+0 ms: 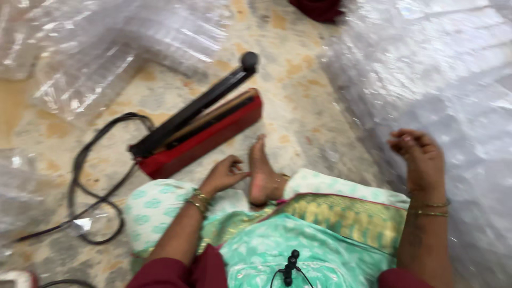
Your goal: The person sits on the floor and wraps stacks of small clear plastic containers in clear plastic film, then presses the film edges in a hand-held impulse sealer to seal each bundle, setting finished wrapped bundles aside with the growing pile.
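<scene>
Nearest, left hand [226, 173] lies empty, fingers loose, just below red heat sealer [200, 128] (long axis runs lower-left to upper-right); right hand [421, 157] curled, empty, well apart.

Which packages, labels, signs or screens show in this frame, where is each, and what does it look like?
Clear plastic packaging: heaped on the floor, upper left; crinkled, transparent, shiny.
Clear plastic packaging pile: right side, beside the right hand; transparent, glossy.
Small clear bag: left edge; blurred.
No labels, signs or screens visible.
</scene>
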